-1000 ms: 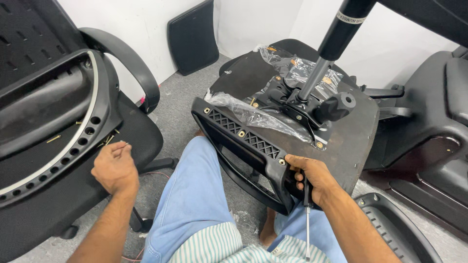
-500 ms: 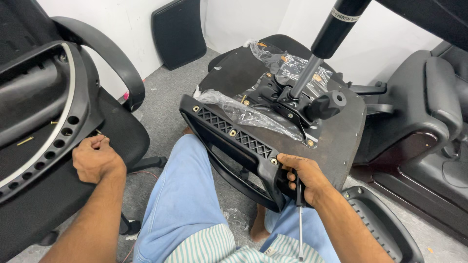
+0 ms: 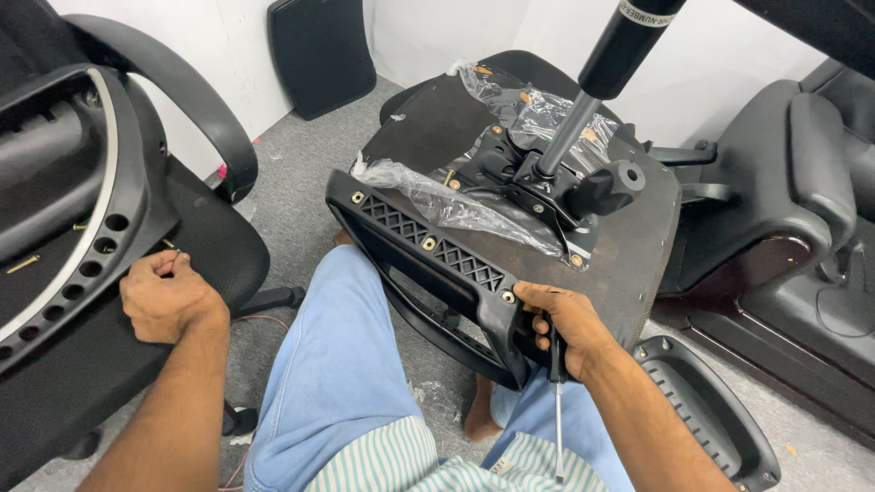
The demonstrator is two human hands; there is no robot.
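Two hands busy: right hand (image 3: 570, 328) closed round armrest (image 3: 437, 273) end plus screwdriver (image 3: 557, 410), shaft pointing down. Left hand (image 3: 169, 296) pinching small screw (image 3: 173, 248) off neighbouring chair seat (image 3: 210, 246). Armrest lying against upturned seat base (image 3: 629, 264), gold screws partly in; more left to fit, probably.

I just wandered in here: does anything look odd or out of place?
Yes: the chair seat lies upside down across the person's lap, torn plastic wrap clinging to it, and loose screws lie scattered on the neighbouring chair.
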